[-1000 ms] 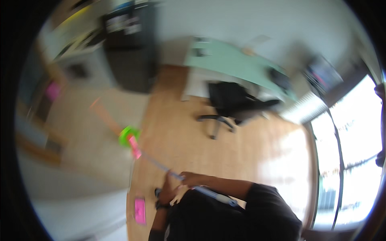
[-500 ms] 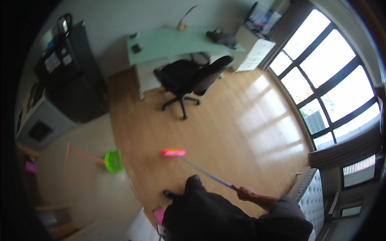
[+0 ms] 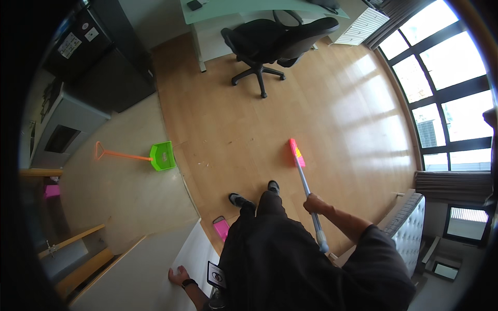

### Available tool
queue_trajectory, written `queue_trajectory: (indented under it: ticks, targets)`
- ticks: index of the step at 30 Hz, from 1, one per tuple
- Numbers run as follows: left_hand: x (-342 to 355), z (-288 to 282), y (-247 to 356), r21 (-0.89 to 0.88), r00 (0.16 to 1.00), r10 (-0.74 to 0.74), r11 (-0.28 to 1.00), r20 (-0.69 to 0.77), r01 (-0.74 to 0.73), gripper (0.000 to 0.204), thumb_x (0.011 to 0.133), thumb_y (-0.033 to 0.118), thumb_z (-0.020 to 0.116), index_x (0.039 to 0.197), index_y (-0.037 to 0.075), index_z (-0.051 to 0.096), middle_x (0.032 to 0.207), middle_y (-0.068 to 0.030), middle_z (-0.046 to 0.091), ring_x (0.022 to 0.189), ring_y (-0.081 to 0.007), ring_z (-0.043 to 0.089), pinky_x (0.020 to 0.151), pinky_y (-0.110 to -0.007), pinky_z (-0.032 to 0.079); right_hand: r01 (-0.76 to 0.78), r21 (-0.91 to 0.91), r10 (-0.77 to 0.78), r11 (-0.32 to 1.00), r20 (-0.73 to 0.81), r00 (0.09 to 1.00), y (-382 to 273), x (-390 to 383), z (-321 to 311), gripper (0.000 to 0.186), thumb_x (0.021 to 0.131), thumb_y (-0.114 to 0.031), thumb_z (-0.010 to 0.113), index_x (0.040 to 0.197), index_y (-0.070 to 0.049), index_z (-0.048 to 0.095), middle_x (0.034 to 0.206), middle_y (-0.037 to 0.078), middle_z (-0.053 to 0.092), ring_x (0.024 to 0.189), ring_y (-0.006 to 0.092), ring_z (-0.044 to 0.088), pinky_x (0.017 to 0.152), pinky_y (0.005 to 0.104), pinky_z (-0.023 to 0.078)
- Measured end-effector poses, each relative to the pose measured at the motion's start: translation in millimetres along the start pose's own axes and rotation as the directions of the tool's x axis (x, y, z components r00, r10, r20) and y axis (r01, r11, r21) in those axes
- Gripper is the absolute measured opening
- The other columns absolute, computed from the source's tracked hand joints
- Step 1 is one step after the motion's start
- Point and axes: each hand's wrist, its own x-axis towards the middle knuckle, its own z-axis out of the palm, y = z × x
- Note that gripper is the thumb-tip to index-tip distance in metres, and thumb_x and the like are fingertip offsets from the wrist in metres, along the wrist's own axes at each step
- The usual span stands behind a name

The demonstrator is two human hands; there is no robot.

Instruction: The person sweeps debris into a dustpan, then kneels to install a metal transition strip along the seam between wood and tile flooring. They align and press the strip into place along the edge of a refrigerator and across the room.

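My right hand [image 3: 316, 204] grips the grey handle of a broom [image 3: 306, 182], whose bright pink head [image 3: 297, 152] rests on the wooden floor right of my feet. My left hand [image 3: 178, 276] is at a white panel [image 3: 148, 259] at lower left, fingers apart and slightly bent, apparently touching it. A green dustpan [image 3: 162, 155] with an orange handle [image 3: 127, 155] lies on the pale floor at left. Small bits of debris [image 3: 204, 164] are scattered on the wood beside it. A pink flat item [image 3: 221, 228] lies by my left foot.
A black office chair [image 3: 262, 44] stands at a glass desk [image 3: 207, 10]. A dark fridge [image 3: 88, 57] and grey counter unit [image 3: 72, 124] line the left. A white cabinet [image 3: 358, 28], tall windows [image 3: 446, 57] and a mattress [image 3: 412, 228] are at the right.
The view has steadied and tilted down. The broom head has swung to the right of my feet. My left hand, on the handle a second ago, now is away from it at lower left.
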Motion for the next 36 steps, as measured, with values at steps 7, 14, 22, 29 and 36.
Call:
queue_trajectory:
  ticks: [7,14,22,29,36]
  targets:
    - [3,5,-5,0.047,0.991,0.078,0.996,-0.112,-0.073,0.051,0.066,0.022,0.082,0.109,-0.002,0.066,0.109,-0.0226,0.064,0.104,-0.0383,0.062,0.093,-0.048,0.053,-0.012,0.633,-0.106,0.774,0.148,0.983,-143,4,-38,0.016,0.078,-0.017,0.062,0.076,-0.003,0.068,0.074,0.014,0.068,0.071,0.0247,0.071,0.060,0.0414,0.055]
    - [9,6,-8,0.210,0.986,0.122,0.973,-0.114,-0.096,0.050,0.066,0.024,0.081,0.107,-0.001,0.067,0.113,-0.0189,0.064,0.107,-0.0349,0.061,0.094,-0.046,0.052,0.200,0.682,-0.324,0.704,0.057,0.944,-210,19,-3,0.029,0.086,-0.011,0.059,0.113,-0.001,0.060,0.072,0.010,0.067,0.058,0.0232,0.067,0.051,0.0388,0.053]
    - [30,15,-10,0.242,0.892,0.371,0.919,-0.259,-0.312,0.052,0.066,0.022,0.082,0.110,0.002,0.066,0.110,-0.0156,0.065,0.106,-0.0348,0.062,0.098,-0.045,0.049,0.212,0.227,-0.157,0.951,-0.238,0.959,-10,-74,30,0.064,0.089,-0.009,0.047,0.151,-0.016,0.036,0.107,0.024,0.064,0.090,0.0411,0.064,0.074,0.0495,0.050]
    - [29,36,25,0.127,0.879,0.462,0.885,-0.119,-0.448,0.059,0.076,0.025,0.077,0.128,0.005,0.056,0.112,-0.0167,0.064,0.103,-0.0335,0.062,0.092,-0.046,0.050,-0.224,0.156,0.260,0.962,-0.265,0.929,101,-128,28,0.065,0.093,-0.008,0.046,0.154,-0.023,0.030,0.093,0.020,0.065,0.082,0.0374,0.067,0.065,0.0492,0.051]
    - [26,51,120,-0.144,0.896,0.189,0.979,0.402,-0.142,0.063,0.078,0.027,0.075,0.133,0.007,0.051,0.117,-0.0170,0.061,0.106,-0.0349,0.061,0.094,-0.047,0.049,-0.355,0.346,0.464,0.869,-0.317,0.827,124,1,-28,0.048,0.090,-0.008,0.051,0.136,0.001,0.043,0.096,0.022,0.069,0.087,0.0395,0.069,0.070,0.0488,0.056]
